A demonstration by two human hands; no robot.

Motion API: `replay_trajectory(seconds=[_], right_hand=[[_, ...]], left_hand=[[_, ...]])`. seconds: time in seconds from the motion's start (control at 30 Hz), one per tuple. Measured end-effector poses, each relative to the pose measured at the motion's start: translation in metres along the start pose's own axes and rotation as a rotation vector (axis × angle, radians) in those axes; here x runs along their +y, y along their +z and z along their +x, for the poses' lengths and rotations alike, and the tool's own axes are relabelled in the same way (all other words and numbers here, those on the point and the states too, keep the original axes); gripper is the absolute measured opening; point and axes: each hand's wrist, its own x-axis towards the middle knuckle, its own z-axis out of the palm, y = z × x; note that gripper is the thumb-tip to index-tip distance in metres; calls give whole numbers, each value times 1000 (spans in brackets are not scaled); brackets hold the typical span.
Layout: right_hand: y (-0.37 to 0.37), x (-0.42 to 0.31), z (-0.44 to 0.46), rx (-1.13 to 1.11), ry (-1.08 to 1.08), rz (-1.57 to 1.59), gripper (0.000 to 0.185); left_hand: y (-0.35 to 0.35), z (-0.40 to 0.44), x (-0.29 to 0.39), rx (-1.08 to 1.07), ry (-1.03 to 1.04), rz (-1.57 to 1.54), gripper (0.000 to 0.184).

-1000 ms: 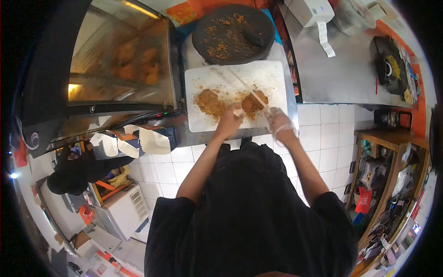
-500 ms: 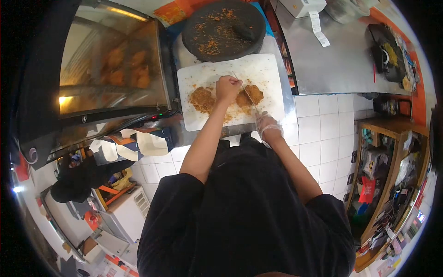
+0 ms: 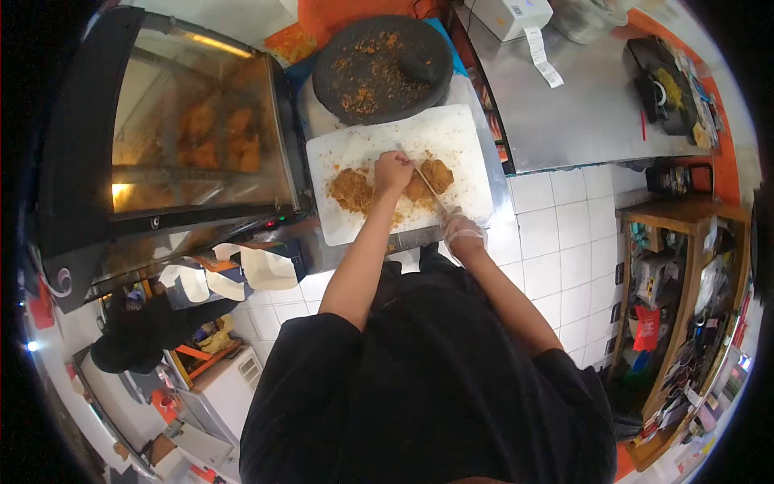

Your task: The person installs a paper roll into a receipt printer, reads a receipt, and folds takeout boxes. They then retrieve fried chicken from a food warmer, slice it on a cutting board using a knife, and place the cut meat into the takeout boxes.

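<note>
A knife [image 3: 432, 193] slants across the white cutting board [image 3: 451, 129], its blade over a crumb-coated fried piece [image 3: 436, 175], which looks like chicken. My right hand [image 3: 463, 229], in a clear plastic glove, is closed around the knife's handle at the board's near edge. My bare left hand [image 3: 393, 172] has its fingers curled in at the far part of the blade. Whether they pinch the blade or something under it is hidden. Left of that hand lies another brown crumbly fried piece [image 3: 351, 190]. Loose crumbs are scattered around both.
Beyond the board sits a dark stone mortar [image 3: 339, 77] with crumbs and a pestle [image 3: 415, 71]. A lit glass warmer [image 3: 201, 129] stands left, with open paper boxes [image 3: 270, 268] below it. On the right are a steel counter [image 3: 564, 121] and a receipt printer [image 3: 509, 14].
The knife's near end has swung slightly left with my right hand, and the blade lies over the right piece. My left hand remains by its far part. The whole view has shifted a little.
</note>
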Motion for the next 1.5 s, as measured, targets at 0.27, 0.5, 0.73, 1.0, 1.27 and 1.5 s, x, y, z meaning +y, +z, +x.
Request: replay_trajectory(seconds=[0.27,0.5,0.73,1.0,1.27,1.5], right_hand=[[-28,-13,-6,-98,45,103,41],[-14,-36,-8,-175,183,180,42],[-30,-39,-11,-212,28,17,29],[-41,-25,-8,-267,-239,-216,28],[-29,-58,-26,-412,-85,-132,31],[11,-37,-21,-220,-21,-111,27]], left_hand=[[-28,-5,24,-40,59,-75,23],[-10,-8,-15,64,114,93,21],[-27,4,4,-144,3,91,14],[-28,23,11,-316,3,166,18],[-45,-6,24,-297,-5,543,33],[-41,2,23,-238,-19,486,41]])
